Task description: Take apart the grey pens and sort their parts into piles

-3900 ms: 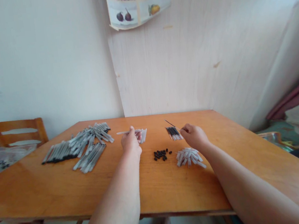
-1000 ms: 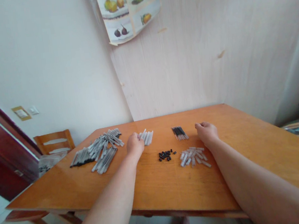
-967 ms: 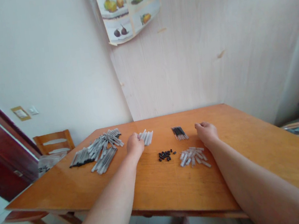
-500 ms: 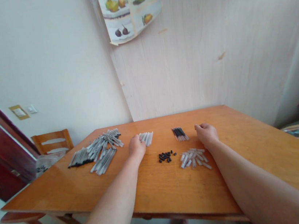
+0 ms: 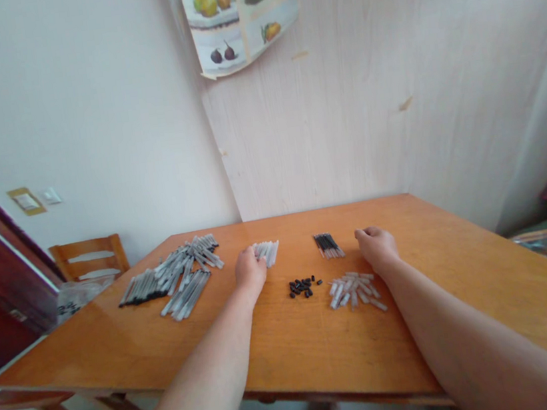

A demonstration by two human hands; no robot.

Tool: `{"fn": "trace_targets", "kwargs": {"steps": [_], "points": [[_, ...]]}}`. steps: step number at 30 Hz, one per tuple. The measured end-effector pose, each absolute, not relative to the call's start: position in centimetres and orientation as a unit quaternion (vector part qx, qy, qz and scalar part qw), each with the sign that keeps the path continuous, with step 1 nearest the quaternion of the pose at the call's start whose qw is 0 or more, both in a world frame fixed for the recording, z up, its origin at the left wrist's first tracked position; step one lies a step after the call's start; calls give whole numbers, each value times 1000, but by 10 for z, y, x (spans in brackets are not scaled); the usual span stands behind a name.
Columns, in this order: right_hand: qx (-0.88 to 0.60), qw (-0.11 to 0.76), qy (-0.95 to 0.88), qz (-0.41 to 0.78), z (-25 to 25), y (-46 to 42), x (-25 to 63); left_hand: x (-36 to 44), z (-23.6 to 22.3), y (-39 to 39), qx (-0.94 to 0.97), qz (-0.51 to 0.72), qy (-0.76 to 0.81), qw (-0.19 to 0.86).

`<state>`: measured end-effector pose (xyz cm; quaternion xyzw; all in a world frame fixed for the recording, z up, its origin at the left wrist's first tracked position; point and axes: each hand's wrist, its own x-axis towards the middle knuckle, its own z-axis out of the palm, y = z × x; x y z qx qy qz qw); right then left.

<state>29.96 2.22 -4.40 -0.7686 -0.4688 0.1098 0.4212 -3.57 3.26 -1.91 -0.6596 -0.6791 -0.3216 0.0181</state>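
My left hand (image 5: pixel 250 268) lies closed on the table at the left end of a row of whitish translucent tubes (image 5: pixel 272 253), its fingers against them. Whether it grips one is hidden. My right hand (image 5: pixel 378 246) rests with curled fingers to the right of a row of thin dark pen refills (image 5: pixel 328 245), apart from them; nothing shows in it. Between my forearms lie a small heap of short black cylindrical pieces (image 5: pixel 302 287) and a loose pile of short clear caps (image 5: pixel 353 290).
Several clear pens with black ends (image 5: pixel 181 271) lie heaped on the left of the wooden table (image 5: pixel 293 350). A chair (image 5: pixel 88 248) and a plastic bag (image 5: pixel 81 296) are beyond the left edge. Fruit pictures (image 5: pixel 241 17) hang on the wall behind.
The view has shifted slightly. Both hands keep their places beside the tubes and refills, and the piles look the same.
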Motion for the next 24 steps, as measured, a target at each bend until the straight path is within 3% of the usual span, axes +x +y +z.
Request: {"fn": "trace_targets", "kwargs": {"steps": [12, 24], "points": [[-793, 367, -481, 71, -17, 5, 284, -30, -8, 17, -669, -397, -627, 45], [-713, 385, -576, -110, 26, -46, 234, 19, 24, -38, -721, -471, -507, -39]]}}
